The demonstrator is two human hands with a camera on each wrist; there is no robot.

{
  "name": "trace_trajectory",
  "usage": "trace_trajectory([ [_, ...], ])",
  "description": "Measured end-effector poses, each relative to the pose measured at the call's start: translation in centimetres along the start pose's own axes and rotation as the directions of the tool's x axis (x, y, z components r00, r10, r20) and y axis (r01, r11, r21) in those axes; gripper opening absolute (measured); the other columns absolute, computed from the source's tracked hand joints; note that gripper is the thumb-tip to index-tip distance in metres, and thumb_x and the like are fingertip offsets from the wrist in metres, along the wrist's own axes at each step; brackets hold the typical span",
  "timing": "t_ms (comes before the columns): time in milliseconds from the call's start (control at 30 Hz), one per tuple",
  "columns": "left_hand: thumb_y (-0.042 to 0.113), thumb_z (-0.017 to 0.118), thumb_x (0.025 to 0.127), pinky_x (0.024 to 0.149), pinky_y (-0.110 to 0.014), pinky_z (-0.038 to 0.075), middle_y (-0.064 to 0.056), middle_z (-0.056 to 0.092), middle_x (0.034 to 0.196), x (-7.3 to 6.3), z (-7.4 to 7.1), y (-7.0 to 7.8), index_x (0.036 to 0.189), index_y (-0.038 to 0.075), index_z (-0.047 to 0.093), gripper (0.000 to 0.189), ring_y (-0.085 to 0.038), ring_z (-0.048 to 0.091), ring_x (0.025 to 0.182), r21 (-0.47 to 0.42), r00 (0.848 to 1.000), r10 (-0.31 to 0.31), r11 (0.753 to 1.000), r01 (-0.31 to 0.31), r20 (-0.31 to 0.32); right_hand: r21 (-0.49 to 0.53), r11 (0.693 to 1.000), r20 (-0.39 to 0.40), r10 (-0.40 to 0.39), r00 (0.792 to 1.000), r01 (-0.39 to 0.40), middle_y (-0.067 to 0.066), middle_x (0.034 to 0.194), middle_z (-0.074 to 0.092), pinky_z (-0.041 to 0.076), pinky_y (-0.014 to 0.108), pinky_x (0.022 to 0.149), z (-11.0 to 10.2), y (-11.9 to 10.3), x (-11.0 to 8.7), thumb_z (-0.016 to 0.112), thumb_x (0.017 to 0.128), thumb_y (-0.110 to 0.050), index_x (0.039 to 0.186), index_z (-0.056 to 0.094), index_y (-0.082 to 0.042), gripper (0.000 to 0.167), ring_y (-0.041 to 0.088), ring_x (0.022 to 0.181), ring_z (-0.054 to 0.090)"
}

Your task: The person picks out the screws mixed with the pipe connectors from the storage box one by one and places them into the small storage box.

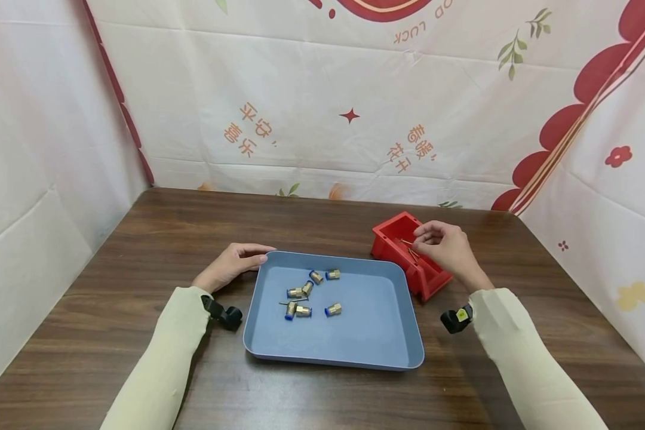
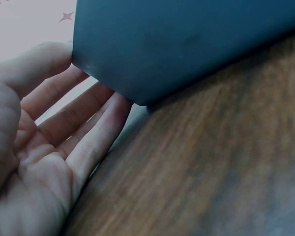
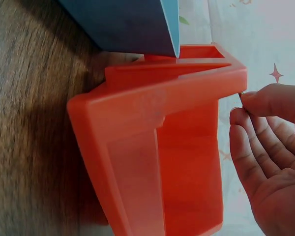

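My left hand holds the far left corner of a blue-grey tray, thumb at the rim and fingers around the outside, as the left wrist view also shows. Inside the tray lie several brass pneumatic fittings with blue collars, and thin screws among them. Over a red plastic bin at the tray's right side, my right hand pinches a thin screw between thumb and forefinger, mostly hidden by the fingertips. Another thin screw shows in the bin below the fingers.
Everything stands on a dark wooden table. White printed cloth hangs behind it and at both sides. A black wrist camera sits beside the tray's left wall, and another wrist camera is near the bin.
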State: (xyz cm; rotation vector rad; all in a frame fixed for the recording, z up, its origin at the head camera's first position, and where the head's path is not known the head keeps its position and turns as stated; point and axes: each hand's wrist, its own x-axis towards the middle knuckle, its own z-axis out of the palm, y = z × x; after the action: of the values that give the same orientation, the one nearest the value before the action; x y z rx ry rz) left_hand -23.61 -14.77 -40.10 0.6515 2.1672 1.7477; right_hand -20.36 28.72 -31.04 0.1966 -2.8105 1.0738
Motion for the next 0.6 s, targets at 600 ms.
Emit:
trace_trajectory([
  [600,0.020,0.061,0.094,0.088,-0.026,0.054,-0.021,0.059,0.128,0.10,-0.01,-0.05,0.128,-0.001,0.059,0.040,-0.011,0.063,0.105,-0.003,1.000,-0.011,1.000,0.011,-0.004,0.012,1.000,0.023,-0.024,0.999,0.024,0.021,0.111,0.065,0.049,0.007,0.072,0.09,0.61,-0.13,0.069,0.088,-0.014,0.117,0.058,0.002,0.035,0.032,0.097,0.063],
])
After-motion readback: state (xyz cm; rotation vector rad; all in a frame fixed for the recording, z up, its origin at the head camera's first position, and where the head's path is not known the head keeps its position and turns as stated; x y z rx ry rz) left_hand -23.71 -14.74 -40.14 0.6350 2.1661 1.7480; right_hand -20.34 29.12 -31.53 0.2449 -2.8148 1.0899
